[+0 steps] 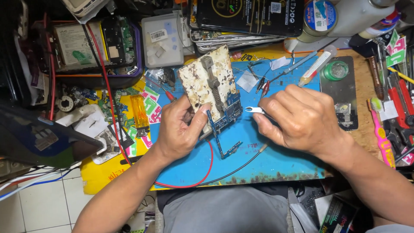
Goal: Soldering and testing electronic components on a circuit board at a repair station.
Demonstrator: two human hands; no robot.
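At frame centre, our left hand (183, 129) grips the rusted white metal clamp jig (208, 80) holding the blue circuit board (227, 115). Our right hand (299, 118), closed on silver tweezers (254, 110), points their tips left, just beside the board's right edge.

Black glossy package (250, 15) top centre; white-labelled battery (76, 44) upper left

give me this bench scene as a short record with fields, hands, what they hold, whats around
left hand: left hand grips the worn board holder with a blue circuit board clamped in it
right hand: right hand holds a metal tool, tip close to the board
surface: blue mat, rusty at its front edge
nearby: red wire, yellow lighter, syringe, pink toothbrush
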